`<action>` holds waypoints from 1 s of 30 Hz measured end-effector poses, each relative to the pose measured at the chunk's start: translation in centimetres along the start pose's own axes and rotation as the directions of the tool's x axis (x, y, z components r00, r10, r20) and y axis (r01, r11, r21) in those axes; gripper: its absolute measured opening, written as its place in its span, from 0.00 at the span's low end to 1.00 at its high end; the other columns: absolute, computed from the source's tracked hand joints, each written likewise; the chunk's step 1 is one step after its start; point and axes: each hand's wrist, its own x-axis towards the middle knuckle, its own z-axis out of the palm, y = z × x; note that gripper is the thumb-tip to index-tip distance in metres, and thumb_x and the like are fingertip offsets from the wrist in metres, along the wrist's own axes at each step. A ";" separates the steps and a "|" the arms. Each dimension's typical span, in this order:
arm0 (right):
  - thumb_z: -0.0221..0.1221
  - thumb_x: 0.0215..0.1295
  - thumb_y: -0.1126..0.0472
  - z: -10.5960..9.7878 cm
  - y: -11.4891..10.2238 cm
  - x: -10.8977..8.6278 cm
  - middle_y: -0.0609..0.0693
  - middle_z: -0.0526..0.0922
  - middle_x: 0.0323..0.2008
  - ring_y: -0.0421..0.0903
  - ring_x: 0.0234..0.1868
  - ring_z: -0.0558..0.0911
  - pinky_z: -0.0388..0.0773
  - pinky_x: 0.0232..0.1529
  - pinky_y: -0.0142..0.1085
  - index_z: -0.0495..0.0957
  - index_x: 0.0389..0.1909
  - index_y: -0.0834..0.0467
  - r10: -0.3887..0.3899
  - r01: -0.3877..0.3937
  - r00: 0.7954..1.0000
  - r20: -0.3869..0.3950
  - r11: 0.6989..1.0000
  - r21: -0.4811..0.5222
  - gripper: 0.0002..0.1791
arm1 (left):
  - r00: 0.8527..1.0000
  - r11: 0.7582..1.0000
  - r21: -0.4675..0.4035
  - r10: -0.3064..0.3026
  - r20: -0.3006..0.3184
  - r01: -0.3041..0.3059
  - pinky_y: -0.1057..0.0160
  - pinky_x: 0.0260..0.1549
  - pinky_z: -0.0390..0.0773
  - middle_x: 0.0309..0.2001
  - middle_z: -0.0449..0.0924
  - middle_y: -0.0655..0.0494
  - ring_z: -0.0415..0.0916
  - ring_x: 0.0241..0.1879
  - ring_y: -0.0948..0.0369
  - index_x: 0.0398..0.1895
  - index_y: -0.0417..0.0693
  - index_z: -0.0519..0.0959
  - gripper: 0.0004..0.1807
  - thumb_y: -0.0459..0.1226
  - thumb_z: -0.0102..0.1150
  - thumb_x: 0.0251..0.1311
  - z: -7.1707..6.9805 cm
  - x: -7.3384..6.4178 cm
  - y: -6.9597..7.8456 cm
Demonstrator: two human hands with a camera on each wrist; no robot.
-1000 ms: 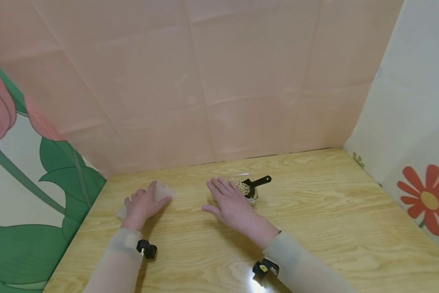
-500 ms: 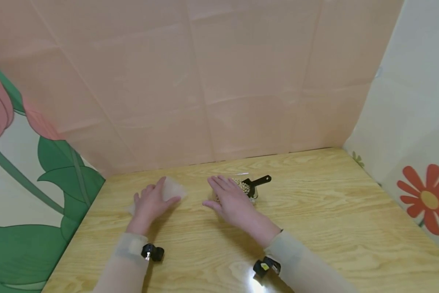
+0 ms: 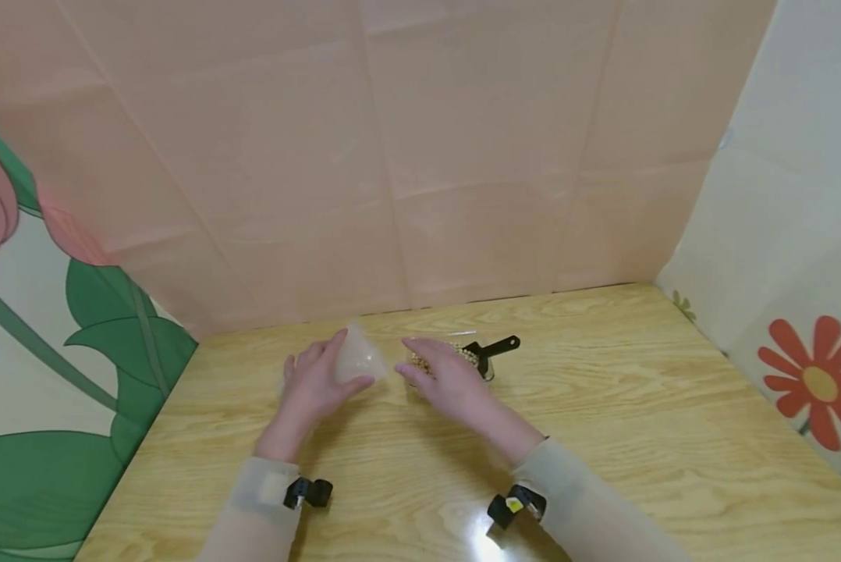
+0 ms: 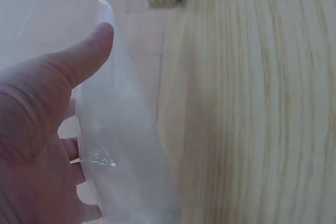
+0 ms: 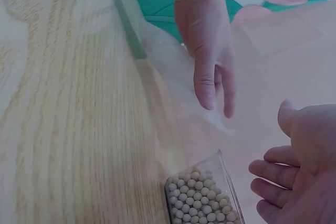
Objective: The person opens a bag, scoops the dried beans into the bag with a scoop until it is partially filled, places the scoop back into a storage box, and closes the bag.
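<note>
My left hand (image 3: 314, 390) grips a translucent plastic bag (image 3: 357, 357), thumb on one face and fingers behind it. The left wrist view shows the bag (image 4: 121, 150) hanging flat and limp along that thumb. To its right, my right hand (image 3: 455, 386) hovers over the near left side of a clear container, its fingers extended and holding nothing. Small round cream-coloured beads (image 5: 199, 200) fill the container, whose clear wall (image 5: 230, 182) shows in the right wrist view. A black scoop (image 3: 499, 346) rests in the beads, its handle pointing right. My right hand partly hides the container in the head view.
The wood-grain table (image 3: 624, 421) extends to a pink sheet (image 3: 463, 156) hung behind it. Painted flowers and leaves cover the left wall (image 3: 27, 375), and a red flower (image 3: 819, 382) marks the right wall. Each sleeve carries a black wrist camera (image 3: 308, 493).
My left hand has moved right with the bag, lifting its edge towards my right hand. My right hand has turned slightly and its fingers have drawn closer together. The container and scoop stay put.
</note>
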 end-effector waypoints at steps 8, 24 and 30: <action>0.56 0.86 0.42 -0.5 0.2 0.3 0.53 0.78 0.75 0.58 0.77 0.74 0.68 0.76 0.60 0.77 0.77 0.53 0.037 -0.035 0.999 -0.021 0.994 0.106 0.29 | 0.995 0.994 -0.025 0.102 -0.015 -0.102 0.25 0.78 0.40 0.77 0.70 0.37 0.68 0.75 0.35 0.89 0.53 0.59 0.58 0.62 0.77 0.63 0.2 -0.2 1.1; 0.58 0.86 0.46 -0.9 0.4 0.5 0.53 0.83 0.69 0.56 0.70 0.80 0.78 0.67 0.58 0.85 0.68 0.55 0.052 -0.047 0.998 -0.027 0.983 0.178 0.22 | 0.957 0.953 -0.083 0.288 -0.048 -0.291 0.25 0.77 0.41 0.76 0.72 0.41 0.68 0.75 0.38 0.89 0.56 0.61 0.57 0.59 0.79 0.62 0.2 -0.8 2.5; 0.60 0.85 0.48 -0.9 0.2 0.5 0.51 0.87 0.63 0.54 0.65 0.83 0.81 0.63 0.56 0.88 0.62 0.53 0.077 -0.067 0.996 -0.052 0.983 0.172 0.18 | 0.950 0.944 -0.104 0.312 -0.029 -0.313 0.28 0.79 0.40 0.79 0.68 0.41 0.63 0.79 0.42 0.89 0.58 0.61 0.58 0.58 0.81 0.60 0.0 -0.7 2.8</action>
